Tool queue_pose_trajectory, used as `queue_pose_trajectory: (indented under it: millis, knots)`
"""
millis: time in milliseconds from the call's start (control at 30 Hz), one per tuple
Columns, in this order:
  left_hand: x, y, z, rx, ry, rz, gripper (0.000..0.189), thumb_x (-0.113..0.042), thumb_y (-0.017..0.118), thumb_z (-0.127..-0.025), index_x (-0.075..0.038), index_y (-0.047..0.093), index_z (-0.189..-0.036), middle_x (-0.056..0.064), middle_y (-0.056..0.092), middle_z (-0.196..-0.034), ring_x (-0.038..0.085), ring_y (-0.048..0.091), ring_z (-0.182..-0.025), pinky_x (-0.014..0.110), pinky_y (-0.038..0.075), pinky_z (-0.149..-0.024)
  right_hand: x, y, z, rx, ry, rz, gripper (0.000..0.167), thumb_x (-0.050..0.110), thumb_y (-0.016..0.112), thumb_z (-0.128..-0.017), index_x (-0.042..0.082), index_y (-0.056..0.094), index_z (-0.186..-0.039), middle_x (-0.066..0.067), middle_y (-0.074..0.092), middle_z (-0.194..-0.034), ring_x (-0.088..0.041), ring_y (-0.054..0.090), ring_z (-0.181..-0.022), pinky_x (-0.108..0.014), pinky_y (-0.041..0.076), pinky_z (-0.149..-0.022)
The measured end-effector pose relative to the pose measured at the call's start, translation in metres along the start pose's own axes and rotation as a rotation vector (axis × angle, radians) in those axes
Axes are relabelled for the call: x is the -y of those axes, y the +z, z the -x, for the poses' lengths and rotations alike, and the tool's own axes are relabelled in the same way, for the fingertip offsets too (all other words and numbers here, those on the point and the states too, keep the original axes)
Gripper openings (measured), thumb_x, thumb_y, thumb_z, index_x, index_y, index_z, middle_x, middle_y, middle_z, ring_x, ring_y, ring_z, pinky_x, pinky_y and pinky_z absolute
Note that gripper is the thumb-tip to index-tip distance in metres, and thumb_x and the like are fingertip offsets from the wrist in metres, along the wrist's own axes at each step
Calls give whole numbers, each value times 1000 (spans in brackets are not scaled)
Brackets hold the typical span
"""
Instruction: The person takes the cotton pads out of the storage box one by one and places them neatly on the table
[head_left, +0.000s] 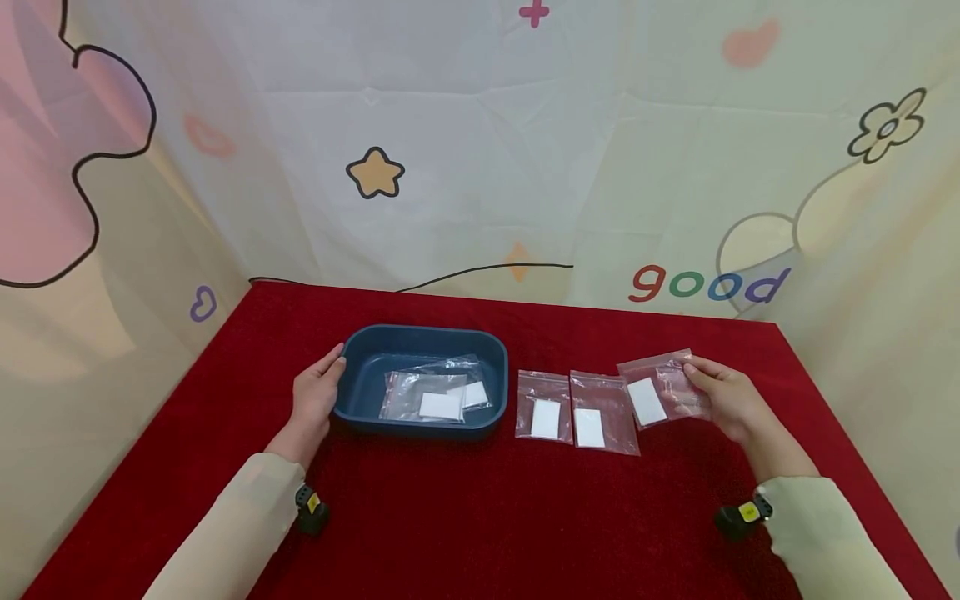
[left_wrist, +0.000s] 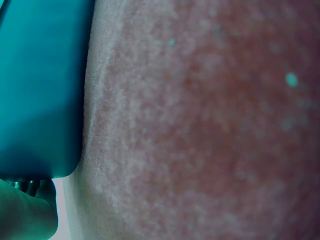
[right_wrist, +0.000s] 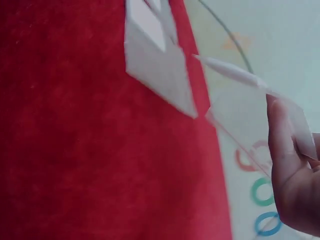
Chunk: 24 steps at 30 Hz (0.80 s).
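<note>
Clear rectangular plastic bag (head_left: 667, 390) is extending toward the dark-blue rectangular tub (head_left: 431, 340) from the right hand (head_left: 729, 402) pinching its edge, left hand (head_left: 314, 393) gripping the tub.

Pale printed fabric (head_left: 480, 158) forms a makeshift booth (head_left: 112, 375) around a red cloth-covered table (head_left: 487, 517), rising beyond the far edge and along the left and right edges. Fold creases (head_left: 322, 92) cross the backdrop, decorated with a yellow-orange star (head_left: 375, 173), a coral heart (head_left: 752, 44), an outlined flower (head_left: 888, 128) and, above the far edge toward the far right corner, the multicolored word "good" (head_left: 712, 284). Black devices (head_left: 312, 518) strapped at both sleeves (head_left: 232, 525) suggest a recording setup. Whether the booth stands in a home, office or studio cannot be told.
</note>
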<state>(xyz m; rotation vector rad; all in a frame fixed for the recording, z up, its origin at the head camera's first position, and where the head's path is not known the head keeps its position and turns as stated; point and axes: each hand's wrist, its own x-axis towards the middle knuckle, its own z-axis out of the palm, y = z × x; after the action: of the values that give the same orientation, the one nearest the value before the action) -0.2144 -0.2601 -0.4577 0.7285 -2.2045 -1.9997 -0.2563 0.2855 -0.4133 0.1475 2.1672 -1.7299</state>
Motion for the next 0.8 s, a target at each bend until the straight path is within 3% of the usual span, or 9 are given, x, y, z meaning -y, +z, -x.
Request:
queue_pose_trajectory:
  millis: [100, 167, 233, 300, 333, 400, 533, 700, 800]
  knots:
    - [1, 0, 0, 2, 1, 4, 47, -22, 45, -110, -14, 42, -157, 8, 31, -169, 26, 24, -159, 45, 24, -131, -9, -3, -5, 43, 76, -163, 71, 31, 49, -108, 7, 13, -165, 18, 74, -89, -4, 77, -83, -21, 62, -79]
    - [1, 0, 0, 5, 1, 5, 47, -21, 45, -110, -14, 41, -157, 8, 31, -169, 26, 24, -159, 45, 24, -131, -18, -5, -5, 70, 120, -258, 58, 28, 50, -108, 14, 31, -161, 13, 77, -89, -7, 78, -84, -22, 63, -79]
    - [0, -1, 0, 4, 4, -3, 47, -21, 45, -110, -14, 41, -157, 8, 32, -168, 26, 25, -159, 45, 25, -131, -26, -7, -4, 92, 151, -326, 36, 25, 49, -108, 21, 51, -143, 10, 79, -90, -8, 79, -85, -23, 63, -79]
    - [-1, -2, -1, 3, 11, -11, 47, -21, 45, -110, -14, 41, -157, 9, 33, -168, 27, 26, -159, 45, 26, -130, -33, -9, -1, 121, 162, -379, 17, 22, 48, -108, 25, 60, -120, 7, 80, -92, -10, 79, -86, -24, 63, -79]
    - [-2, -2, -1, 2, 13, -15, 47, -21, 45, -110, -14, 41, -157, 9, 33, -168, 27, 26, -158, 46, 27, -130, -36, -10, -1, 134, 170, -408, 14, 20, 48, -108, 26, 60, -109, 5, 80, -93, -11, 79, -86, -25, 63, -80]
    - [-3, -3, -1, 0, 15, -22, 47, -22, 45, -110, -14, 41, -157, 9, 33, -168, 27, 26, -159, 46, 27, -130, -41, -12, 2, 157, 179, -429, 18, 18, 47, -109, 26, 62, -104, 4, 80, -94, -12, 79, -88, -26, 63, -81]
    - [-3, -2, 0, 3, 4, -23, 48, -22, 45, -110, -15, 41, -157, 8, 32, -168, 26, 26, -159, 45, 26, -130, -50, -16, 4, 164, 205, -407, 29, 15, 43, -110, 27, 66, -98, 3, 80, -94, -13, 79, -87, -27, 64, -81]
    - [0, 0, 0, 0, 8, -14, 47, -22, 45, -110, -15, 41, -157, 9, 32, -168, 27, 26, -159, 45, 27, -130, -57, -19, 5, 110, 173, -211, 40, 13, 38, -110, 30, 68, -90, 12, 76, -85, -5, 75, -78, -23, 64, -73]
    - [0, 0, 0, -1, 7, -12, 47, -22, 45, -110, -15, 41, -157, 9, 32, -168, 26, 26, -159, 45, 26, -130, -55, -20, 4, 60, 136, -69, 33, 12, 40, -110, 19, 70, -98, 13, 73, -81, -2, 73, -74, -22, 63, -69]
